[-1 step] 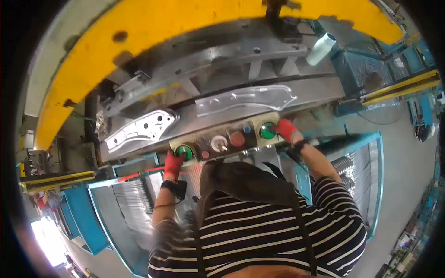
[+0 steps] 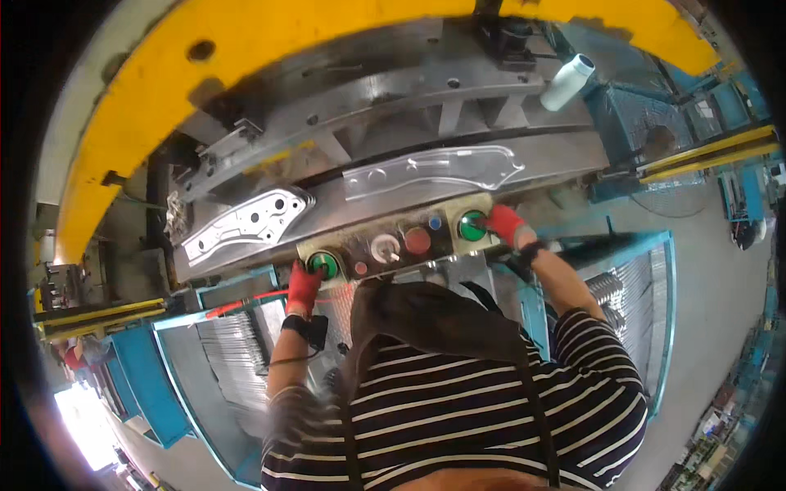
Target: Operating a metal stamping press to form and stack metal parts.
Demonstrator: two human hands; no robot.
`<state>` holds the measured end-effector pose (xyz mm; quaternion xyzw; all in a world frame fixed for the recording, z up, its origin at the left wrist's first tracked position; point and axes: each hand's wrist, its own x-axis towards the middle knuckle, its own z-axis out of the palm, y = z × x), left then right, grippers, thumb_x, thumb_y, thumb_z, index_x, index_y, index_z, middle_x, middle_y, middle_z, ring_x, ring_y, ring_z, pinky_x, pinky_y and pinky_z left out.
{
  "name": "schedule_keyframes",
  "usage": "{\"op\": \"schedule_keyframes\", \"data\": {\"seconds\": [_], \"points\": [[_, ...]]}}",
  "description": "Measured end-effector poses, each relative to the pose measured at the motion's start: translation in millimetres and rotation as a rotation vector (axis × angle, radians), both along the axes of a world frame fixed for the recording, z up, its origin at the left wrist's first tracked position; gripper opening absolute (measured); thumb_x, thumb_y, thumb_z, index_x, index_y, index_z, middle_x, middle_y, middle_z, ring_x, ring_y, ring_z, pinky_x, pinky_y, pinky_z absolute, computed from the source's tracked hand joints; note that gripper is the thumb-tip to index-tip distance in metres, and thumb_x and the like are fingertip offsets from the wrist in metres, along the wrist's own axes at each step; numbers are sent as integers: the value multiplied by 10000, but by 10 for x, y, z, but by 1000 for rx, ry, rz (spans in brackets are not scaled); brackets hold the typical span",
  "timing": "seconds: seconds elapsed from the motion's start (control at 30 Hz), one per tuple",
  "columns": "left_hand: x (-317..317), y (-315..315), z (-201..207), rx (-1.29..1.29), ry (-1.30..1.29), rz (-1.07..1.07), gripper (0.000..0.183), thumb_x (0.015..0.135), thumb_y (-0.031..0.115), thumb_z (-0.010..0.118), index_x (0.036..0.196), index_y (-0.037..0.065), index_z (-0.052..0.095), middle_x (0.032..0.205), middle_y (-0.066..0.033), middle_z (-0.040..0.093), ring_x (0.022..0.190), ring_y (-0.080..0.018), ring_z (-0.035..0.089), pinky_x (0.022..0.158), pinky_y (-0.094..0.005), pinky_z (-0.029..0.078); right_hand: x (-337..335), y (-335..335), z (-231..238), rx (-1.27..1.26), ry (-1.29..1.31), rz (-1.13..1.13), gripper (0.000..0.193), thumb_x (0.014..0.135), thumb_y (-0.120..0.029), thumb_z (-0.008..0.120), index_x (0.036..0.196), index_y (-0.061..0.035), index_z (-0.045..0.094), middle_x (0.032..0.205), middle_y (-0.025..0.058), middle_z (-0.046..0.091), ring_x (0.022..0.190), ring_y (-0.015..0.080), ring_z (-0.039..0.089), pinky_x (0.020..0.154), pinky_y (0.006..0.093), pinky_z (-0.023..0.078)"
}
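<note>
My left hand (image 2: 304, 286), in a red glove, is at the left end of a control box (image 2: 345, 267). Its fingers reach out onto the left green push button (image 2: 322, 264) and hold nothing. At the box's other end my right hand (image 2: 505, 222), gloved alike, stretches its fingers onto the right green button (image 2: 472, 225). Between the buttons sit a red knob (image 2: 417, 240), a pale round knob (image 2: 385, 248) and a small blue button (image 2: 435, 222). Behind the box lie a perforated sheet-metal part (image 2: 250, 222), apparently stacked, and a longer formed metal part (image 2: 434, 170).
Beyond the parts stands a steel die (image 2: 377, 90) under a yellow press frame (image 2: 327, 33). A pale bottle (image 2: 567, 83) is at its right end. Blue-framed bins (image 2: 670, 319) with stacked metal parts flank me. Yellow guard bars (image 2: 708, 154) stick out on both sides.
The view has shifted very slightly. Both hands stay at the green buttons, and the metal parts lie where they were.
</note>
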<state>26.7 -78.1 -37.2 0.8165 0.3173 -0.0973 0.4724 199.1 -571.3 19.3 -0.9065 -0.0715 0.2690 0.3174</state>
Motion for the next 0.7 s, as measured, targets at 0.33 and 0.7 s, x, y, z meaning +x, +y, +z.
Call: {"op": "schedule_keyframes", "data": {"seconds": [0.33,0.7], "points": [[-37,91,150,139,87,-107,825,718,349,741,1327,-87,395,1211,-298,561,1169,-382,533,973,-409,429,761,947,626,-432,-696,513,768,689,-372,728,1334,-63,449,1198,195,547,1092,353,547,970,490,401],[137,-427,896,677,-147,-373,855,697,331,759,1392,36,357,1165,-195,554,1084,-350,534,922,-434,434,1017,1285,436,-387,-669,702,874,605,-310,779,1353,-41,417,1191,199,503,1102,366,496,955,491,399]]}}
